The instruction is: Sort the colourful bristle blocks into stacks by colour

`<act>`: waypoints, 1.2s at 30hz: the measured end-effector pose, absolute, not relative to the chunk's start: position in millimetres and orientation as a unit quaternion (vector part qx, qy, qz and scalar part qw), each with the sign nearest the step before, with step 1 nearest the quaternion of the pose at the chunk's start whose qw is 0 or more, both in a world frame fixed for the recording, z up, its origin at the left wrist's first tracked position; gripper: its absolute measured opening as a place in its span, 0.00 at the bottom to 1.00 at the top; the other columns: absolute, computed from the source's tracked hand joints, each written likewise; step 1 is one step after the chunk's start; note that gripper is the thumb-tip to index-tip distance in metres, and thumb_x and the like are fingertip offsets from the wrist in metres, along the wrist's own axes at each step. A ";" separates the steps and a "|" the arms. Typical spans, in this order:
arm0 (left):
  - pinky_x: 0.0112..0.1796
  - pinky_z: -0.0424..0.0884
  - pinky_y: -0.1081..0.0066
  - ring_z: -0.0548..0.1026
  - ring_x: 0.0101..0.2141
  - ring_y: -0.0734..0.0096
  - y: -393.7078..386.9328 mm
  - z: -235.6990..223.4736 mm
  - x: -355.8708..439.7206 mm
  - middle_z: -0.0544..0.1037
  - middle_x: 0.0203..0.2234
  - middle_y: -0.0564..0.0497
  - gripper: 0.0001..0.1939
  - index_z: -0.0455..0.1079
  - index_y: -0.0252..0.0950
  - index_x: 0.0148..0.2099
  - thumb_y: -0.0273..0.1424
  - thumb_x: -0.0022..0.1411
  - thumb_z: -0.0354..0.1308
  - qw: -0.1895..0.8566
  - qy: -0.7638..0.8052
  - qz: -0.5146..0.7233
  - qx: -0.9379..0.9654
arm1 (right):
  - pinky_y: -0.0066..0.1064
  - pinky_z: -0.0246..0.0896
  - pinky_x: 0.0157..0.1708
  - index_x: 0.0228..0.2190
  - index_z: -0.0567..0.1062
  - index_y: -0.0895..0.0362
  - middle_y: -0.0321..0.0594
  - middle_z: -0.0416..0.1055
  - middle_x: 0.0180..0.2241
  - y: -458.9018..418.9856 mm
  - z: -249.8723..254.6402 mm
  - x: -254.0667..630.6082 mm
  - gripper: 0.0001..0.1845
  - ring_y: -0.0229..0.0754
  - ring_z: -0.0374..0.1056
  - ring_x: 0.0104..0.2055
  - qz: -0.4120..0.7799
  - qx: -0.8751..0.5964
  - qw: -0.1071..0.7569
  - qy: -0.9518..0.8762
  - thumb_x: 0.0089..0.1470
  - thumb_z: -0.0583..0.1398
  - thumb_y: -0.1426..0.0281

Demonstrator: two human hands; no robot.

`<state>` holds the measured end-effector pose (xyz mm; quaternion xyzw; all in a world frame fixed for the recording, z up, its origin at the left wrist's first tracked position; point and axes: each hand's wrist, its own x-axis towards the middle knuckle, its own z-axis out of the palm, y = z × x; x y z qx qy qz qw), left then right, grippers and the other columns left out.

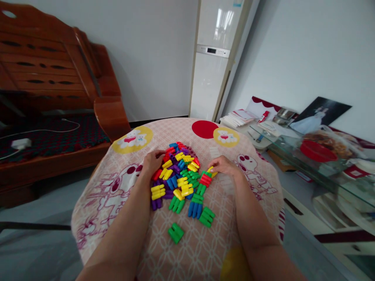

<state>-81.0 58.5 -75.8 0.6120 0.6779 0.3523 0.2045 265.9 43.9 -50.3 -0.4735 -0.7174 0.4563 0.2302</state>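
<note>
A heap of plastic building blocks (pixel 175 171) in red, yellow, blue, green and purple lies on a round table with a patterned tablecloth (pixel 187 249). My left hand (pixel 152 162) rests at the heap's left edge, its fingers loosely apart against red blocks. Between the fingertips of my right hand (pixel 224 165) is a yellow block (pixel 212 171), right of the heap. Just below it, a red block (pixel 205 180) touches green ones in a row leading down to a blue block (pixel 195 210). One green block (pixel 175 233) lies apart, nearer me.
A carved wooden bench (pixel 52 70) stands at the left, with a white charger (pixel 22 144) on its seat. At the right, a glass-topped cabinet (pixel 278 146) carries papers (pixel 238 118), a red bowl (pixel 318 150) and a photo (pixel 319 113). A tall white appliance (pixel 209 82) stands behind the table.
</note>
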 end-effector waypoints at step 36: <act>0.42 0.72 0.69 0.79 0.39 0.63 58.5 -77.0 -78.6 0.83 0.40 0.46 0.20 0.79 0.35 0.48 0.34 0.58 0.53 0.198 0.686 0.348 0.607 | 0.29 0.59 0.35 0.31 0.80 0.59 0.43 0.78 0.31 33.9 -22.1 276.0 0.15 0.42 0.70 0.34 -0.037 -0.720 0.355 -0.595 0.56 0.56 0.64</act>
